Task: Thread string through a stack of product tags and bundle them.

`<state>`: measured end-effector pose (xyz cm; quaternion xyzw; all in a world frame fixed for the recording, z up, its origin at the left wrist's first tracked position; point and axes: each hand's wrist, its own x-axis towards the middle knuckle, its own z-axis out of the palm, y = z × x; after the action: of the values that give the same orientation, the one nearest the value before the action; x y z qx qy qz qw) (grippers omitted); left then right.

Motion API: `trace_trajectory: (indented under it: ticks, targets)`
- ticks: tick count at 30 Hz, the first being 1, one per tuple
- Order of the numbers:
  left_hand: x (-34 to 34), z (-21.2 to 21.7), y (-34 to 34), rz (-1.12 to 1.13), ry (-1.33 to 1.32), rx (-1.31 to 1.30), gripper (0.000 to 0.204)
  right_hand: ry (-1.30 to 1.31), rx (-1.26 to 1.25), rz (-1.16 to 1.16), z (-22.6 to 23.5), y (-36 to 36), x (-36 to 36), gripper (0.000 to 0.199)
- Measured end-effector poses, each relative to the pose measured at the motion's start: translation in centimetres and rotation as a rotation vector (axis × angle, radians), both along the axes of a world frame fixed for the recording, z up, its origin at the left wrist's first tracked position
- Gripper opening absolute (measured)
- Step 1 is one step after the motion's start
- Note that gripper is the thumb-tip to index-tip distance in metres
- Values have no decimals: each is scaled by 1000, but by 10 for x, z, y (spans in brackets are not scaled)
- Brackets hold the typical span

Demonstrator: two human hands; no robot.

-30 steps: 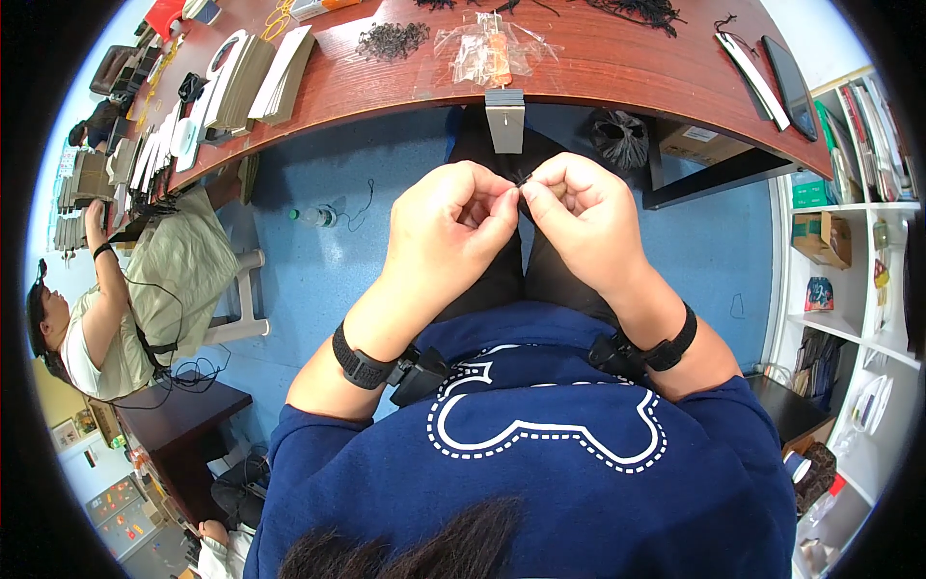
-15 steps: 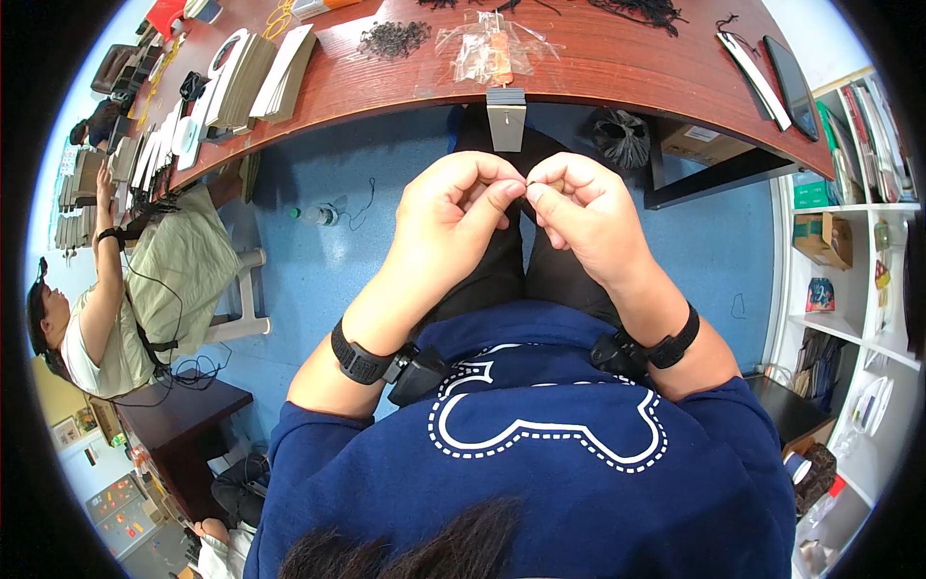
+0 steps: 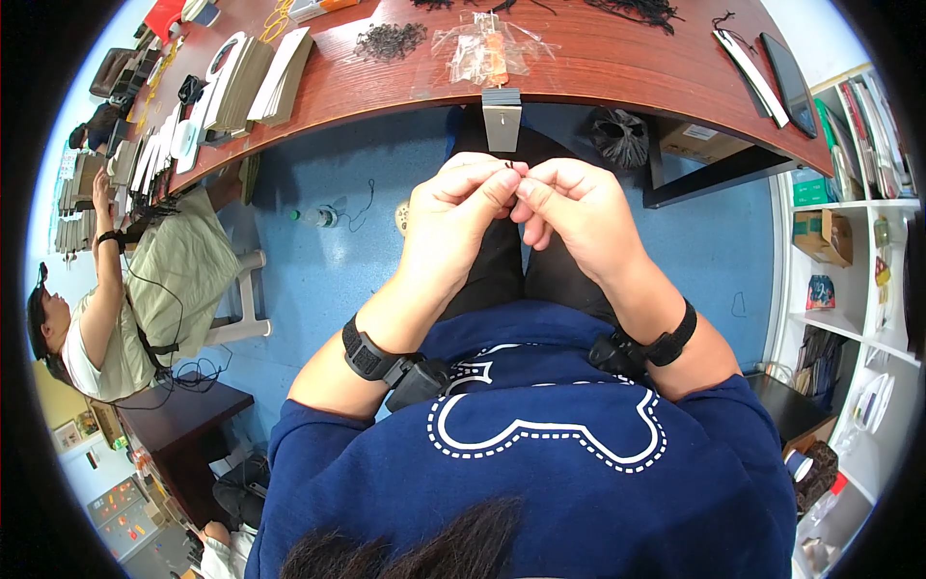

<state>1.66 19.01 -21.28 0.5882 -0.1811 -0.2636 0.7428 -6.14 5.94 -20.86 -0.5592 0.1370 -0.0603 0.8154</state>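
Note:
My left hand (image 3: 451,207) and my right hand (image 3: 577,205) meet fingertip to fingertip above my lap, just short of the table's front edge. Each is closed in a thumb-and-finger pinch. A tiny black piece (image 3: 509,165) shows between the fingertips; it is too small to tell its kind, and the fingers hide most of it. Beyond the hands, a grey block (image 3: 503,125) with dark layers on top sticks out at the table edge. Behind it lie crumpled clear plastic wrappers (image 3: 468,60) with an orange strip (image 3: 497,60). A heap of small black loops (image 3: 390,41) is left of them.
The reddish-brown table (image 3: 598,72) carries black cords (image 3: 637,12), a dark phone-like slab (image 3: 788,85) and stacks of cards (image 3: 283,79). A bottle (image 3: 316,215) lies on the blue floor, and a black bag (image 3: 617,137) sits under the table. Another person (image 3: 92,318) works at left.
The fingertips have shifted slightly, and my left hand has turned a little. More of the black piece now shows between them. Both hands stay pinched together.

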Motion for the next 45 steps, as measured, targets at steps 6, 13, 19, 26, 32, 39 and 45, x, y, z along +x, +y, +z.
trace_trajectory:
  ticks: [6, 13, 19, 26, 32, 39, 45]
  targets:
    - [9, -2, 2, 24, -15, 87, 9, 57, -250, 112, 0, -2, -1, 12]
    - [19, 7, 19, -436, -365, 445, 7, -306, -878, 164, 8, -20, 7, 6]
    - [26, 2, 24, -461, 21, 297, 9, -307, -113, 281, -21, -19, 4, 9]
    - [33, 3, 25, -534, 49, 399, 7, -305, -505, 218, -14, -21, 3, 9]
    - [33, 5, 25, -638, 101, 323, 8, -262, -480, 313, -19, -20, 1, 8]
    - [24, 5, 15, -489, 97, 402, 8, 84, 321, 191, -36, -9, 6, 7]
    - [21, -2, 18, -330, -243, 550, 7, -266, -921, -57, -9, -3, 0, 8]
